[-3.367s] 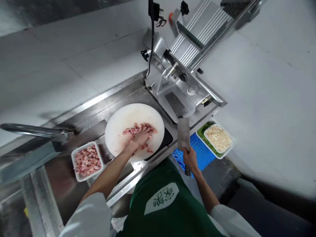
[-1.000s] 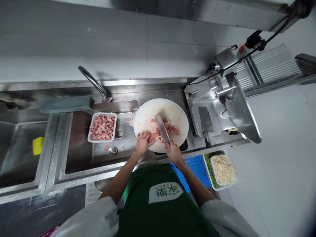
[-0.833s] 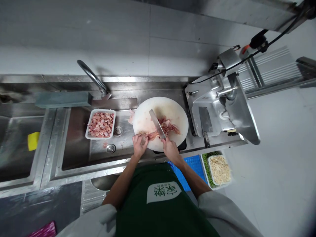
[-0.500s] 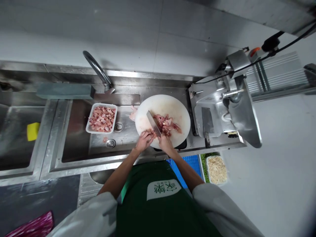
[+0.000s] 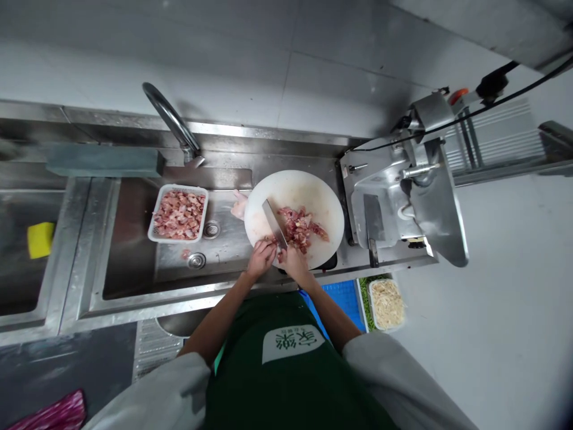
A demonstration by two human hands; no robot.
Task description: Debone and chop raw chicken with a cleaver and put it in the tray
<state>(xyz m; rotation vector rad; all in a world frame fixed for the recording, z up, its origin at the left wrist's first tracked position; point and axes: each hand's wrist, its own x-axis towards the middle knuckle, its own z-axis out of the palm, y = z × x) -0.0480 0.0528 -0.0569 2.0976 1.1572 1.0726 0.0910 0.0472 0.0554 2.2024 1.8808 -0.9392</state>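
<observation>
My right hand (image 5: 293, 263) is closed round the handle of a cleaver (image 5: 274, 222), whose wide blade slants up and left across a round white cutting board (image 5: 308, 185). Close on the blade's left, my left hand (image 5: 262, 257) has its fingers curled at the board's near edge on a piece of raw meat, mostly hidden beneath them. Chopped raw meat (image 5: 301, 227) lies in a loose heap right of the blade. A pale piece of raw poultry (image 5: 239, 204) sits in the sink, by the board's left edge.
A white basket of cut meat (image 5: 179, 214) stands in the sink (image 5: 228, 233) under a curved faucet (image 5: 170, 116). On the right is a slicing machine (image 5: 430, 179), with another cleaver (image 5: 372, 221) beside it. Below are a blue crate (image 5: 342, 301) and a tub of pale shreds (image 5: 387, 304).
The view has shifted slightly. Both hands stay at the board's near edge; the cleaver blade has moved slightly relative to my left fingers.
</observation>
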